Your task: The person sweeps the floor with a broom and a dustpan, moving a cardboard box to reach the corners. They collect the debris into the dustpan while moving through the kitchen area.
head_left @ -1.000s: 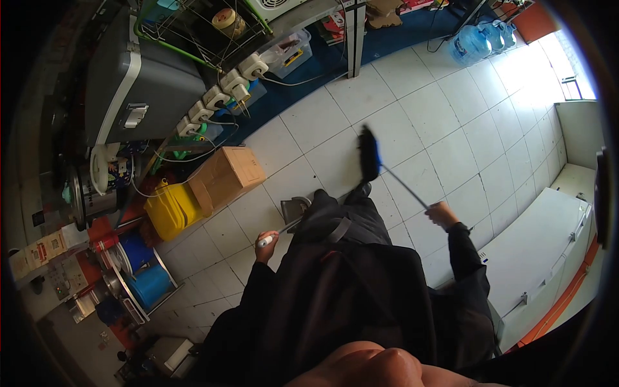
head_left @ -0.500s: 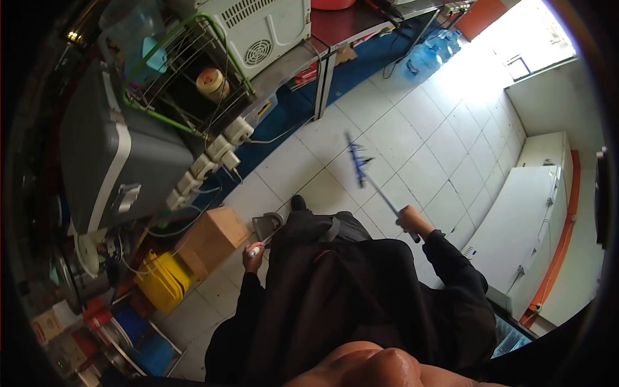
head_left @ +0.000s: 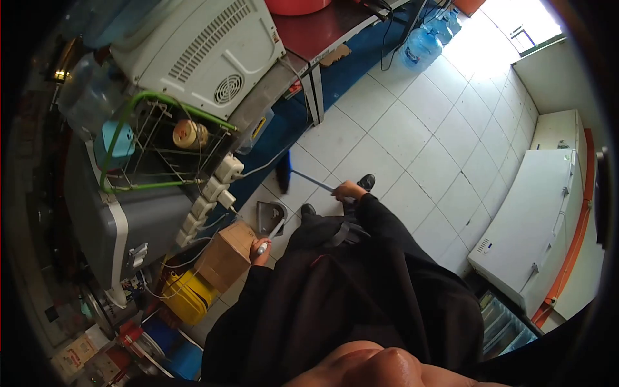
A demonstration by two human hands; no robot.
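My right hand (head_left: 349, 191) is closed round the grey handle of a broom (head_left: 284, 171), whose dark and blue head is low over the tiles, at the edge of the blue area under the counter. The head is somewhat blurred. My left hand (head_left: 260, 251) grips the light handle of a grey dustpan (head_left: 268, 218). Its pan lies by the floor, between a cardboard box (head_left: 225, 257) and my shoe, just below the broom head in view. Whether anything lies in the pan cannot be made out.
Left of me are a yellow container (head_left: 189, 295), power sockets (head_left: 207, 198), a grey case (head_left: 138, 226), a green-rimmed wire rack (head_left: 145, 184) and a white appliance (head_left: 213, 45). Water bottles (head_left: 422, 49) stand farther off. A white freezer (head_left: 525, 226) is at the right.
The broom has swung left, from the open tiles to near the dustpan, with my right hand moving in toward my body. My feet have stepped and the view has shifted.
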